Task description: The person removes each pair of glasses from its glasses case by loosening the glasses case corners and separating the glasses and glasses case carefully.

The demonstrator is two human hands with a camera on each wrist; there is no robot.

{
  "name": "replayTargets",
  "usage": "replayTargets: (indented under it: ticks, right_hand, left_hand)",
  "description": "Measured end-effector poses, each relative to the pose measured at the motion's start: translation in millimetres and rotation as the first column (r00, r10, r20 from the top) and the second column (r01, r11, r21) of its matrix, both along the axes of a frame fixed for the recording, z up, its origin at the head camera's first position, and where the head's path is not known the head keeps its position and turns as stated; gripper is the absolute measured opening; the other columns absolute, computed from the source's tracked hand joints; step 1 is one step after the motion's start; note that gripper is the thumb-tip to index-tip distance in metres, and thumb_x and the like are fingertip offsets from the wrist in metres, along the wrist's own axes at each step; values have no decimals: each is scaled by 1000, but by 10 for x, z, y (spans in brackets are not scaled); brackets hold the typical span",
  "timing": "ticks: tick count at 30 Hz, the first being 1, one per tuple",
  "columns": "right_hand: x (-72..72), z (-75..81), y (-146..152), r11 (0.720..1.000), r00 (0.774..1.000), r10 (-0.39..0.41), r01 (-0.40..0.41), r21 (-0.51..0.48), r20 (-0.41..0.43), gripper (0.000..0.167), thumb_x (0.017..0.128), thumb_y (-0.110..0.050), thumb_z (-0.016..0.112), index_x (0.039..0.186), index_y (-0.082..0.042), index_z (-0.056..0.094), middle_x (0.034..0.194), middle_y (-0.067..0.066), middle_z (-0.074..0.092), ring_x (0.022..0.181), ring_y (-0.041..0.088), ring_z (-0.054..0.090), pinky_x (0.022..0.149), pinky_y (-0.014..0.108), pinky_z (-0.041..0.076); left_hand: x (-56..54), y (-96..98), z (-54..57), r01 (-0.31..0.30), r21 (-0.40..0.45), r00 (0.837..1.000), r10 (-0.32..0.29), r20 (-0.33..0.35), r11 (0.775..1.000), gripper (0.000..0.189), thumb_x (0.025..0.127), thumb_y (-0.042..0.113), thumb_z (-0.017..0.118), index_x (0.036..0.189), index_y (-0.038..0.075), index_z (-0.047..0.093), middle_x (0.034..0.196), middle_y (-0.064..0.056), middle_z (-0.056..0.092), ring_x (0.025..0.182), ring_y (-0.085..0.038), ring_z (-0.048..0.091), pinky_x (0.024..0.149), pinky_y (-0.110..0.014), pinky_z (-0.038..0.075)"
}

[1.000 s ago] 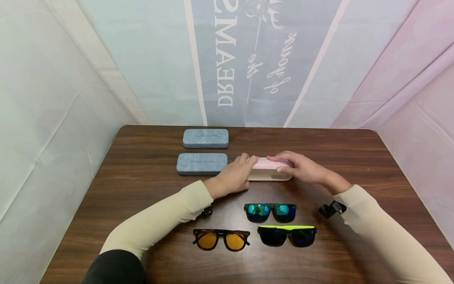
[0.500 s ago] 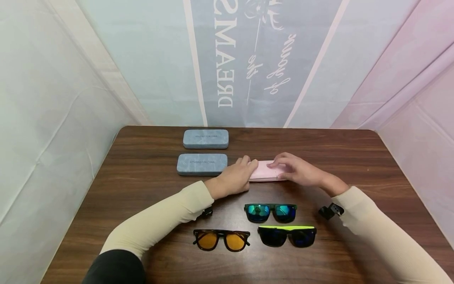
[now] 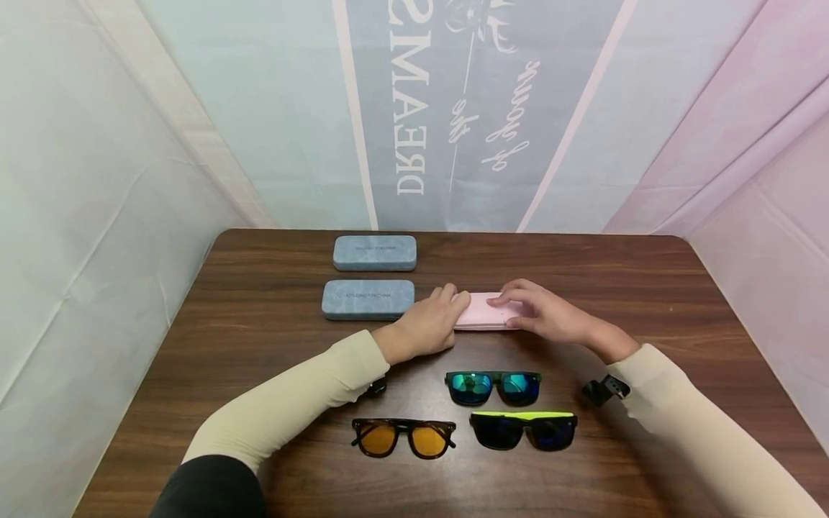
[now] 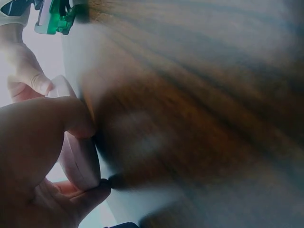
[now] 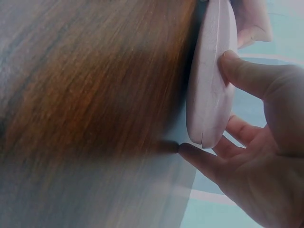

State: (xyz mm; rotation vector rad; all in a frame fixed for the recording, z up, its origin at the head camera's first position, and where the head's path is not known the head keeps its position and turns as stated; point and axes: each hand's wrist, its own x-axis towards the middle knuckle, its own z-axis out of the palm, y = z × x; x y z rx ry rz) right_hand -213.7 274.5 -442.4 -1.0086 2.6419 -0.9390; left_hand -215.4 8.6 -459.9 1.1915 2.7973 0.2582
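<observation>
A pink glasses case (image 3: 482, 311) lies on the table in the head view with its lid down. My left hand (image 3: 424, 322) grips its left end; the left wrist view shows the thumb on the near side and fingers around the end of the case. At the other end, my right hand (image 3: 557, 314) holds the case, its thumb (image 5: 249, 76) against the lid seam in the right wrist view. Its remaining fingers reach round the end and the far side. What lies inside the case is hidden.
Left of the pink case are two blue glasses cases (image 3: 368, 299), one behind the other. In front lie sunglasses with teal mirrored lenses (image 3: 471, 388), a dark pair with a lime top (image 3: 508, 433) and an amber pair (image 3: 378, 437). The wooden table (image 3: 272, 288) meets cloth walls.
One second ago the pink case's lid stood partly raised, showing a light inside. The lid has come down and the case is closed. Both hands have stayed at its ends.
</observation>
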Motion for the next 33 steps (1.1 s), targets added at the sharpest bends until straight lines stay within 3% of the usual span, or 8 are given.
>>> replayTargets:
  ticks: [10, 16, 21, 33]
  right_hand:
    - [50, 6, 10, 999, 999, -3, 5, 50, -44, 42, 94, -4, 73, 134, -13, 67, 132, 14, 56, 119, 31, 54, 94, 52, 49]
    - [59, 0, 26, 998, 997, 2, 3, 69, -74, 49, 89, -5, 79, 136, -13, 66, 136, 15, 55, 121, 32, 54, 93, 50, 50]
    - [65, -2, 34, 997, 998, -14, 19, 80, -59, 53, 89, -5, 79, 139, -13, 63, 138, 15, 54, 123, 32, 54, 95, 50, 51]
    - [55, 0, 18, 991, 997, -69, 72, 111, -34, 68, 86, -8, 82, 147, -6, 52, 140, 17, 54, 124, 31, 55, 94, 50, 50]
  left_hand:
    - [-4, -13, 8, 6, 13, 1000, -6, 18, 1000, 45, 86, 10, 68, 126, 9, 45, 117, -11, 47, 99, -24, 50, 68, -33, 51]
    - [-16, -33, 30, 14, 36, 999, -16, 39, 999, 46, 92, 29, 70, 127, 11, 45, 117, -8, 47, 100, -22, 50, 71, -34, 52]
    - [-18, -37, 29, 11, 53, 1000, -12, 14, 999, 43, 100, 41, 63, 127, 12, 46, 116, -8, 49, 99, -21, 52, 71, -35, 54]
    - [-11, -28, 12, -1, 57, 1000, 3, -27, 998, 41, 101, 40, 63, 126, 11, 47, 115, -10, 50, 99, -22, 54, 71, -35, 55]
